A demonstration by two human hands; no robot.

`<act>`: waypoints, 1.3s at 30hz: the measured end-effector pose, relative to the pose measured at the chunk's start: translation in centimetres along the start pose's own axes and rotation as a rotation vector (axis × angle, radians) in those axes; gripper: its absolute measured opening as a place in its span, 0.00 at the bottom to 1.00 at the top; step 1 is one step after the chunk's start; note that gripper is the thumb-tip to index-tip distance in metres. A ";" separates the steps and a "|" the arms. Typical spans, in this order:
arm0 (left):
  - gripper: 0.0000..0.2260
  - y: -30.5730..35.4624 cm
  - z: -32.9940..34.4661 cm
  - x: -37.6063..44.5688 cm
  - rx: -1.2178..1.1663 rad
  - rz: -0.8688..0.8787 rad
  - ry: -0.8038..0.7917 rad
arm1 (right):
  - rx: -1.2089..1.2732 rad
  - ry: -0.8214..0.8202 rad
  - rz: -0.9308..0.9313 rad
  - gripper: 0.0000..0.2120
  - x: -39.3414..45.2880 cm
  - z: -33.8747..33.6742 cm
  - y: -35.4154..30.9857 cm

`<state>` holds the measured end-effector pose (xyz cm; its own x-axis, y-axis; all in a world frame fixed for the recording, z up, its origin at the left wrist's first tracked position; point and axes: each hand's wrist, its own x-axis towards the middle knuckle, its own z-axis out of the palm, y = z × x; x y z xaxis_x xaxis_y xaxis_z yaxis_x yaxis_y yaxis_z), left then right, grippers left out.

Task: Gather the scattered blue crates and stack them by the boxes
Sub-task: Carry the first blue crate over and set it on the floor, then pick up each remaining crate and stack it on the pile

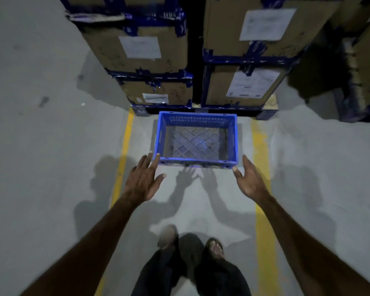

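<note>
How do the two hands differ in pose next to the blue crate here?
The left hand shows its back, fingers spread, fingertips at the blue crate's near left corner. The right hand is turned palm inward, fingers together, just off the near right corner. Both are open and grip nothing.

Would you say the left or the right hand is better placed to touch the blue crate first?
Left, narrowly. The left hand is open with its fingertips at the near left corner of the blue crate, seemingly touching the rim. The right hand is open too, just off the near right corner.
</note>
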<state>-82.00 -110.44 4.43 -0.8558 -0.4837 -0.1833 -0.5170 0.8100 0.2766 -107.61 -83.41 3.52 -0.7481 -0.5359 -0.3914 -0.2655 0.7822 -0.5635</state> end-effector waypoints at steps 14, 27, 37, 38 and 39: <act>0.33 6.9 -15.6 -20.8 -0.280 -0.106 0.018 | 0.135 0.124 0.139 0.30 -25.4 -12.2 -4.7; 0.28 0.5 -18.7 -30.5 -0.377 0.092 -0.089 | 0.365 0.301 0.285 0.29 -46.3 -3.2 -12.6; 0.28 2.8 -18.8 -34.1 -0.337 0.383 -0.265 | 0.498 0.542 0.481 0.38 -61.0 1.4 -12.6; 0.28 3.6 -18.7 -34.5 -0.341 0.411 -0.275 | 0.517 0.568 0.500 0.36 -62.5 1.8 -12.5; 0.28 4.5 -18.8 -35.0 -0.342 0.439 -0.281 | 0.527 0.585 0.515 0.33 -63.9 2.3 -12.4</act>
<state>-54.67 -96.11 29.78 -0.9771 0.0136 -0.2124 -0.1333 0.7390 0.6604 -55.12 -59.62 33.87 -0.9216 0.1923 -0.3372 0.3854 0.5572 -0.7355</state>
